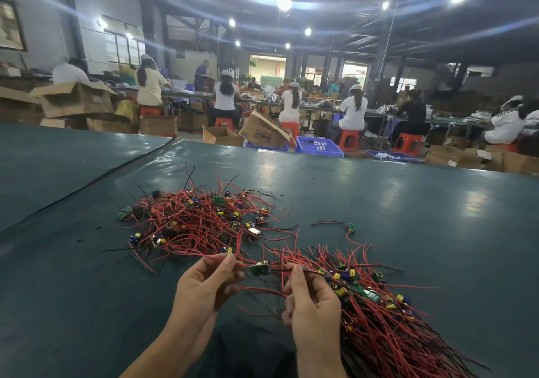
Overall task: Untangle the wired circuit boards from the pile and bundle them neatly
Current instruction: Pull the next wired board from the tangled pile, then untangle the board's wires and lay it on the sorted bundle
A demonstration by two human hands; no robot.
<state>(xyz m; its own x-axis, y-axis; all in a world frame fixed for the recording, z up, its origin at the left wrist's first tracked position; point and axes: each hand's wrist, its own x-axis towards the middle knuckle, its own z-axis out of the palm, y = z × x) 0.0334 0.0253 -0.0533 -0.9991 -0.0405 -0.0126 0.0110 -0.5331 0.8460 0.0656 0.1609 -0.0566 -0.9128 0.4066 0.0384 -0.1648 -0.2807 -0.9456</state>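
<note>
A tangled pile [201, 220] of small green circuit boards with red and black wires lies on the dark green table [408, 217]. To its right a bundle [376, 313] of boards has its wires running toward the near right corner. Between my hands hangs one small green board [260, 269]. My left hand [204, 284] pinches the red wire on its left side. My right hand [312, 296] pinches the wire on its right side and lies against the bundle. One single board [351, 227] with wires lies apart, farther right.
The table's far edge [320, 156] runs across the view, and a seam [102, 176] crosses its left part. Beyond it stand cardboard boxes [264, 131], blue crates [319, 146], red stools and several seated people at long workbenches.
</note>
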